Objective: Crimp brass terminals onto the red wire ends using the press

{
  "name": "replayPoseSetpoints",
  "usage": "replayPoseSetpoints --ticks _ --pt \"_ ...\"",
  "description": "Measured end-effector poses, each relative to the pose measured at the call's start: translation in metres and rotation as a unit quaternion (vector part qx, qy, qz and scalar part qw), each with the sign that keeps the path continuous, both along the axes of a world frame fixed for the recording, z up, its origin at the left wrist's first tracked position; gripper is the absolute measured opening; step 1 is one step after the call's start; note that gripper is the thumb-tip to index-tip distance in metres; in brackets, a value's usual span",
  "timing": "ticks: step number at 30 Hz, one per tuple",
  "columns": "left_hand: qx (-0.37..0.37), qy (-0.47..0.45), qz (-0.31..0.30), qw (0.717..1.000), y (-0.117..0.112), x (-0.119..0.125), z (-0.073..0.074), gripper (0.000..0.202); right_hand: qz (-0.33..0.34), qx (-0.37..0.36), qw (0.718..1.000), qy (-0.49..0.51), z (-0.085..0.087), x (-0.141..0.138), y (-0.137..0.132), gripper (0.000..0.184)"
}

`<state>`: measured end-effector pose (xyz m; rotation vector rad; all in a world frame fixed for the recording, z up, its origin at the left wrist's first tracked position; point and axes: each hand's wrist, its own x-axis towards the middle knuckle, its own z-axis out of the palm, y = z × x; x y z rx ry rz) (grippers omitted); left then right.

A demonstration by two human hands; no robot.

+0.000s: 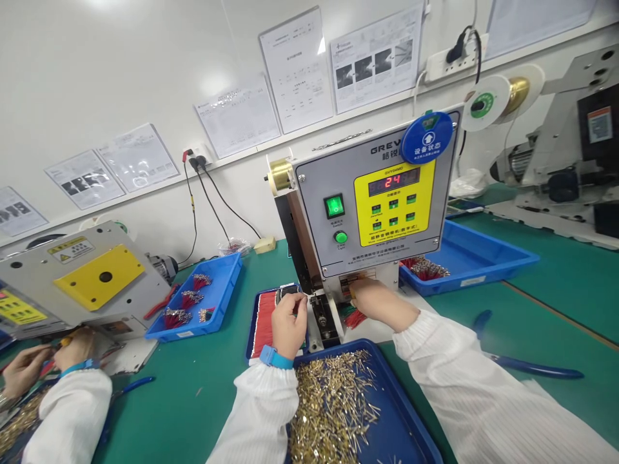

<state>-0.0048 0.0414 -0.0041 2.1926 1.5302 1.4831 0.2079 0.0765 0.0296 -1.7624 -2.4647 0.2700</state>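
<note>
A grey bench press machine (372, 206) with a yellow panel showing 24 stands in front of me. My left hand (289, 324) is raised at the left side of its tooling block (323, 317), fingers pinched together on something too small to make out. My right hand (374, 298) rests at the machine's base on the right, fingers curled around red wires (355, 318). A blue tray (396, 412) full of small brass terminals lies just below my wrists. A dark tray of red wires (265, 316) sits left of the tooling.
A blue tray (483, 258) with wire bundles stands right of the machine, another blue tray (213, 299) on the left. Blue-handled pliers (532, 368) lie on the green mat at right. A co-worker's hands (48, 361) work at a neighbouring machine (82, 277) far left.
</note>
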Motion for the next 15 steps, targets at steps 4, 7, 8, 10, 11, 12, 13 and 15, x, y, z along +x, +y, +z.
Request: replayPoseSetpoints --ticks 4,7,8,10,11,12,13,15 --pt "-0.003 -0.001 0.000 1.000 0.000 0.000 -0.001 0.018 -0.008 0.004 1.000 0.002 0.002 0.004 -0.002 0.024" --pt "-0.004 -0.004 0.001 1.000 0.000 0.000 -0.001 0.018 -0.018 0.017 1.000 0.005 0.008 0.008 -0.005 0.024" --pt "-0.005 -0.004 0.001 1.000 0.000 0.000 -0.001 0.018 -0.022 0.029 0.999 0.006 0.011 0.008 -0.007 0.026" --pt "-0.005 -0.004 0.000 1.000 0.000 0.000 -0.001 0.018 -0.028 0.049 0.998 -0.001 0.019 0.006 -0.012 0.027" --pt "-0.006 -0.003 0.000 1.000 0.000 0.000 -0.001 0.018 -0.017 0.047 0.999 -0.008 0.023 0.003 -0.016 0.026" --pt "-0.006 -0.002 0.001 1.000 0.000 0.000 -0.001 0.018 0.001 0.034 0.999 -0.015 0.027 -0.001 -0.021 0.025" --pt "-0.006 0.000 0.002 1.000 0.000 0.000 -0.001 0.018 0.037 0.006 0.999 -0.019 0.030 -0.006 -0.028 0.022" --pt "-0.006 0.002 0.007 1.000 0.000 0.001 -0.002 0.018 0.117 -0.055 0.991 -0.020 0.033 -0.021 -0.043 0.016"
